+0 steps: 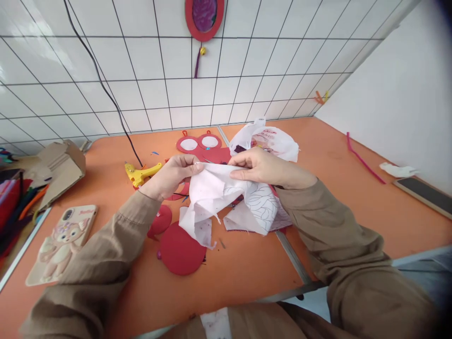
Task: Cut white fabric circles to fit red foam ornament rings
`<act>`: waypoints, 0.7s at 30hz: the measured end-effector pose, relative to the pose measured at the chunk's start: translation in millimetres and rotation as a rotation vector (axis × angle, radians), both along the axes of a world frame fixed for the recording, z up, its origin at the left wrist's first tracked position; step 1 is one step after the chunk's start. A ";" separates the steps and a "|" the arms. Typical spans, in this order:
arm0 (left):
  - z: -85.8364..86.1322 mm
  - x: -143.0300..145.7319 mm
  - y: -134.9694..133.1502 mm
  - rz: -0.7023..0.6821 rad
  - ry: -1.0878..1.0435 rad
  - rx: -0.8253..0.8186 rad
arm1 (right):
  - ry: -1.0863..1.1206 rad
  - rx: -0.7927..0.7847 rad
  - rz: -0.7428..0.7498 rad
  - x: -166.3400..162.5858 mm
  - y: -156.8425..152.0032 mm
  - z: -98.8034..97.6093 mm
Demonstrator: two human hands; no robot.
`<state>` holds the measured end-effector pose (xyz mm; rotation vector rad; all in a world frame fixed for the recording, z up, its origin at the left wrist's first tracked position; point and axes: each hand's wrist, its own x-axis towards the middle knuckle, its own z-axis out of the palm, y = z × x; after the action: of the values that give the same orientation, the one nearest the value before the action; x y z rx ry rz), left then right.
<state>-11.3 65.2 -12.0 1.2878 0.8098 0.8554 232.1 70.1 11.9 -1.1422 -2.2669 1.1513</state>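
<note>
A piece of white fabric (212, 186) with thin line drawings on its right part hangs between my hands above the orange table. My left hand (176, 174) pinches its upper left corner between thumb and fingers. With my right hand (257, 167) I grip the top edge farther right. The lower edge is ragged, with loose flaps and a gap in the middle. Below the cloth lie a red disc (181, 249) and a smaller red round piece (162, 219). Behind it are red ring-shaped pieces (198, 143), partly covered by the hands and cloth.
A yellow glue gun (139, 174) with a black cord lies left. A phone in a cartoon case (65, 245) rests front left, near a cardboard box (63, 165). White plastic bag (278, 141) stands behind my right hand. A pink pipe cleaner (365, 160) and dark phone (427, 195) lie right.
</note>
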 end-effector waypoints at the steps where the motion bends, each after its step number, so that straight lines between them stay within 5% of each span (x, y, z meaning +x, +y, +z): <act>1: -0.8 -0.2 0.8 0.005 -0.012 -0.049 | -0.021 0.013 -0.006 -0.2 0.5 -0.6; 6: -7.8 0.2 3.5 0.033 0.078 -0.195 | -0.138 0.132 -0.046 -4.8 0.8 -5.9; 13: -10.5 10.5 -4.1 0.148 0.335 0.007 | -0.036 0.201 -0.038 -21.9 -9.5 -13.1; 21: -0.5 8.0 -8.2 -0.078 0.510 0.173 | -0.079 0.215 -0.058 -14.3 -12.1 -4.5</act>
<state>-3.3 57.0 -12.5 1.7147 1.0915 0.5453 217.7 58.0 7.4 -1.1774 -2.3331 0.8302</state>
